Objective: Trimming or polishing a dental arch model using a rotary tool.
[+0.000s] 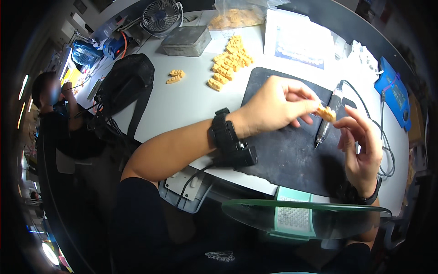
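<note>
Between the thumb and fingers of my left hand (278, 107) is a small yellow dental model piece (326, 113), held above the black mat (283, 157). My right hand (362, 150) is just to the right of it, its fingers loosely bent and apart. One right fingertip is very close to the piece; whether it touches I cannot tell. Under the hands, a pen-shaped rotary handpiece (336, 98) lies on the mat, its tip toward me and a black cable at its far end. Similar yellow pieces (226, 66) form a long cluster beyond the mat.
Two yellow pieces (175, 76) lie apart at left, near a black bag (127, 86). Behind are a metal box (187, 41), a fan (160, 17), a plastic bag of pieces (237, 19) and papers (292, 43). A clear green-edged shield (255, 219) spans the front. A person (50, 98) sits far left.
</note>
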`<state>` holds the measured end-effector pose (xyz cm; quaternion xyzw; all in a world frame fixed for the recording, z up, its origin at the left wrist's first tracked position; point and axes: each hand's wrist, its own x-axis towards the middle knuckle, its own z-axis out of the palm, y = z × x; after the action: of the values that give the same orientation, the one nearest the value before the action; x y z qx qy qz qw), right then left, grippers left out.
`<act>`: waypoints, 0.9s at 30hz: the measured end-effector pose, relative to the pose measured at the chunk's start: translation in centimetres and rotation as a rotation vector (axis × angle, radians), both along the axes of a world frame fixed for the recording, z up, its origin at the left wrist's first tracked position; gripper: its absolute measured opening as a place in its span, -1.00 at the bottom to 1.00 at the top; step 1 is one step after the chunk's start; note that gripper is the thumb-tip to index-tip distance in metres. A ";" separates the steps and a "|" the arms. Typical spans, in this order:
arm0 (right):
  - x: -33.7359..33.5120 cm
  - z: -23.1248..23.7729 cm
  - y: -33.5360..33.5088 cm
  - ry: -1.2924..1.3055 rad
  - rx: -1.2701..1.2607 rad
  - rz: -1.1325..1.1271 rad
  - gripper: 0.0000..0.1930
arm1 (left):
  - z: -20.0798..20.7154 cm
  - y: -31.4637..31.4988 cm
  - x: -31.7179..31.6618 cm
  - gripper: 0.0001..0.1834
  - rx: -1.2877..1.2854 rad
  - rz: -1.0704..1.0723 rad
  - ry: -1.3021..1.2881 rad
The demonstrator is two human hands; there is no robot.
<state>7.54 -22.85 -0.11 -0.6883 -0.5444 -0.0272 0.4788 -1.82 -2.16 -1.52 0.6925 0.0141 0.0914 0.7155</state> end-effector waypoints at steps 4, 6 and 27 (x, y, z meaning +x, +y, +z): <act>0.2 0.3 -0.1 -0.035 0.029 -0.029 -0.62 | 0.6 2.9 1.5 -0.77 0.191 0.187 -0.165; 0.0 0.6 -0.2 -0.094 0.060 -0.001 -0.62 | 1.6 6.8 1.5 -0.79 0.433 0.424 -0.364; -0.1 1.6 -0.6 -0.251 0.144 0.143 -0.78 | 0.4 19.3 0.2 -0.81 0.761 0.890 -0.032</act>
<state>7.40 -23.50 1.46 -0.6029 -0.6441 -0.1180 0.4558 -1.63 17.17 -1.14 0.8267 0.2588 0.3921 0.3095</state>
